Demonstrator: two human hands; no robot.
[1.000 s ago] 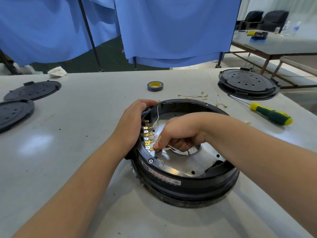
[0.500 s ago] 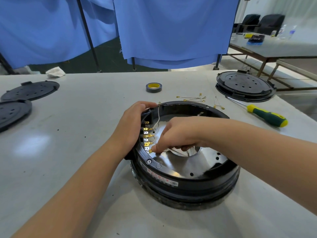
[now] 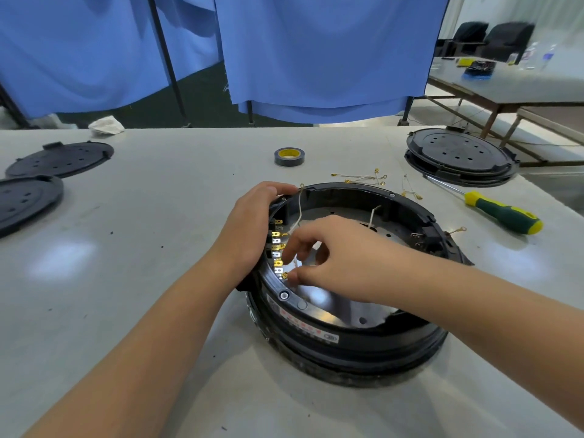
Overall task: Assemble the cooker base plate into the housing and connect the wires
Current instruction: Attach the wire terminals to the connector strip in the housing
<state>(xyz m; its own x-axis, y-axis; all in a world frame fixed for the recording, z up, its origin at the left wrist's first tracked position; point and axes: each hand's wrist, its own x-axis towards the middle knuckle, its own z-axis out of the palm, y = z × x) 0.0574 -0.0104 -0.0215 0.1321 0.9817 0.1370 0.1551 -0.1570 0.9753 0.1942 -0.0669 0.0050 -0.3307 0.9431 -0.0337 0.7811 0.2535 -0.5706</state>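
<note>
A round black cooker housing [image 3: 357,346] lies on the grey table, with a shiny metal base plate [image 3: 344,213] seated inside it. A row of brass terminals [image 3: 278,251] lines its inner left wall, and thin white wires [image 3: 299,210] run up from them. My left hand [image 3: 249,229] grips the housing's left rim from outside. My right hand [image 3: 328,254] reaches in over the plate, thumb and fingertips pinching a small brass wire connector [image 3: 286,275] at the lowest terminal.
Loose wires with ring lugs [image 3: 363,178] lie behind the housing. A yellow-green screwdriver [image 3: 499,213] lies to the right, a tape roll [image 3: 289,156] behind, another black cooker base [image 3: 458,156] at far right, and two black plates [image 3: 60,159] at left.
My right hand has risen and its fingers have spread out, the fingertips still at the lowest terminal. The left hand has kept its hold on the rim.
</note>
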